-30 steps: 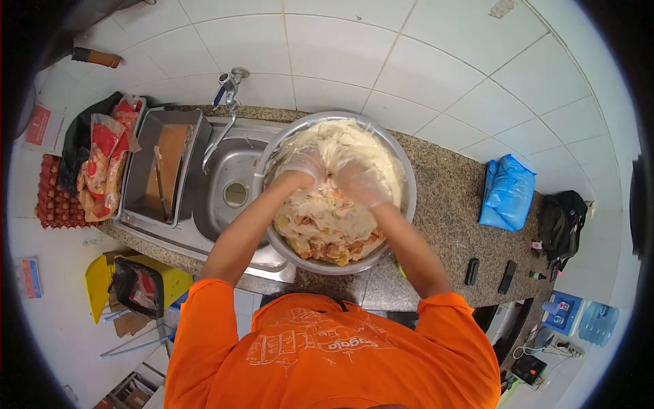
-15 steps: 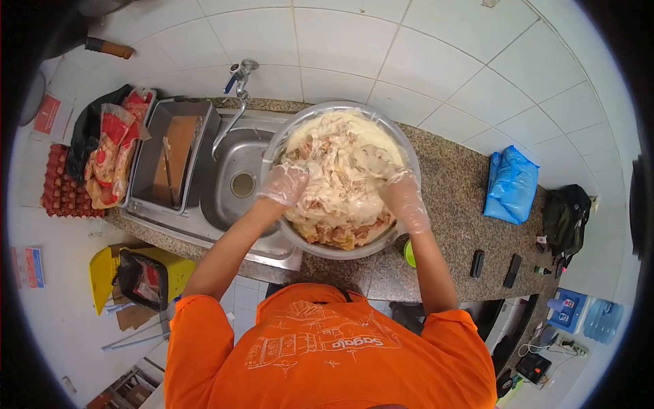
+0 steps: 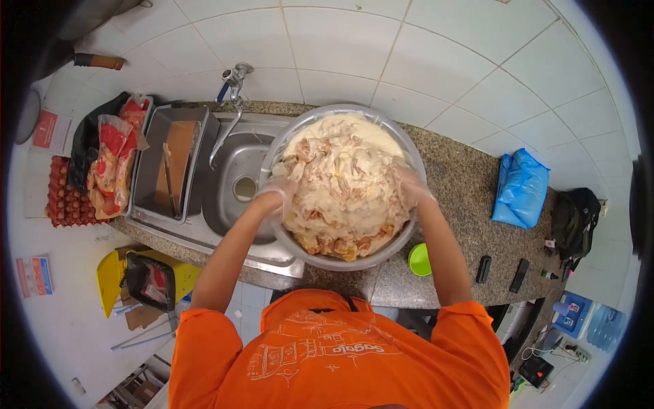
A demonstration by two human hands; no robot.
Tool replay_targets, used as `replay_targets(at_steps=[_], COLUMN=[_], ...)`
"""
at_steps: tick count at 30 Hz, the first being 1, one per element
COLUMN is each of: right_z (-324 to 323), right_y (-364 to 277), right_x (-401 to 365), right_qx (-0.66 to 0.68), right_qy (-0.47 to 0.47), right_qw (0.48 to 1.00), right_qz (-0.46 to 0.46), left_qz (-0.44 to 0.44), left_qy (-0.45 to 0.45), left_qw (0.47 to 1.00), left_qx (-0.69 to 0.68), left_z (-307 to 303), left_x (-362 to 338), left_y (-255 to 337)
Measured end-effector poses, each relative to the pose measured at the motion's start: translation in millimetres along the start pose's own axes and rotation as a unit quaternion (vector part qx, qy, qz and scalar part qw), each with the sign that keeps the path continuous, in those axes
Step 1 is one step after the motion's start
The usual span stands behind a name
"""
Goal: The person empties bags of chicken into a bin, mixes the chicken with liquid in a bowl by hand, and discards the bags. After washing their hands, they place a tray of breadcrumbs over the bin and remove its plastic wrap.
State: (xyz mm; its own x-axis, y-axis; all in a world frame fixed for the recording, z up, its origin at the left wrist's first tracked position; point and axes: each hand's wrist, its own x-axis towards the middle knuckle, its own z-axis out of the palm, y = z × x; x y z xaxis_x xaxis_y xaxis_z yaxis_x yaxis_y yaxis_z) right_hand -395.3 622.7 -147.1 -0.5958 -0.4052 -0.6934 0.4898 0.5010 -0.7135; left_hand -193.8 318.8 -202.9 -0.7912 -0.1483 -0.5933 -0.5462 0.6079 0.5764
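A big metal bowl stands on the counter beside the sink, heaped with raw meat pieces that look like chicken. A pale, creamy batter coats them and pools toward the far side. My left hand, in a clear plastic glove, reaches over the bowl's left side with its fingers against the meat. On the opposite side my right hand, gloved likewise, presses into the edge of the heap. The fingertips of both hands are sunk in the mixture and hidden.
Left of the bowl are a steel sink with a faucet, a grey tub, meat packages and egg trays. A green cup is near my right forearm; a blue bag lies farther right.
Both hands have moved outward and slightly toward me, from on top of the meat to the heap's sides. The view has shifted a little, and more of the green cup shows.
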Motion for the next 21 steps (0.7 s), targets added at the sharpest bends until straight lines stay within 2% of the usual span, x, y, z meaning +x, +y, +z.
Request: replay_targets(at_steps=[1, 2, 4, 5, 10, 11, 13, 17, 19, 20, 21], right_z=[1.2, 5.6, 19.2, 19.7, 22.5, 22.3, 20.1, 10.4, 11.7, 12.7, 24.0], right_y=[9.2, 3.6, -15.8, -13.7, 6.6, 9.1, 10.1, 10.6, 1.1, -9.0, -49.2], right_x=[15.5, 10.7, -11.3, -6.7, 17.7, 20.5, 23.7, 27.3, 21.3, 11.7, -19.5], right_qx=[0.181, 0.181, 0.262, 0.276, 0.281, 0.269, 0.225, 0.07, -0.032, -0.031, -0.168], right_qy=[-0.021, -0.02, -0.029, -0.045, -0.131, -0.141, -0.157, -0.188, -0.202, -0.2, -0.166], right_qw=[0.983, 0.983, 0.964, 0.96, 0.95, 0.953, 0.962, 0.978, 0.971, 0.971, 0.968], right_qz=[-0.009, -0.01, 0.024, 0.031, 0.024, 0.02, 0.007, -0.057, -0.126, -0.126, -0.08], left_qz=[-0.01, -0.009, -0.184, -0.183, -0.146, -0.144, -0.166, -0.212, -0.141, -0.14, -0.025], left_qy=[0.045, 0.045, 0.018, 0.017, -0.149, -0.151, -0.221, -0.235, -0.144, -0.146, -0.159], left_qw=[0.959, 0.959, 0.859, 0.859, 0.756, 0.755, 0.804, 0.829, 0.948, 0.948, 0.983], left_qx=[-0.281, -0.281, -0.476, -0.478, -0.62, -0.621, -0.526, -0.461, -0.248, -0.246, 0.086], left_z=[6.8, 3.3, -7.7, -12.3, -28.2, -29.6, -31.1, -35.4, -47.1, -45.9, -43.8], left_x=[17.2, 18.7, 16.2, 16.2, 12.3, 16.6, 25.0, 28.0, 15.8, 27.7, 47.7], left_y=[-17.2, -3.9, 48.1, 61.2, 96.0, 95.7, 93.6, 97.2, 114.8, 113.0, 108.2])
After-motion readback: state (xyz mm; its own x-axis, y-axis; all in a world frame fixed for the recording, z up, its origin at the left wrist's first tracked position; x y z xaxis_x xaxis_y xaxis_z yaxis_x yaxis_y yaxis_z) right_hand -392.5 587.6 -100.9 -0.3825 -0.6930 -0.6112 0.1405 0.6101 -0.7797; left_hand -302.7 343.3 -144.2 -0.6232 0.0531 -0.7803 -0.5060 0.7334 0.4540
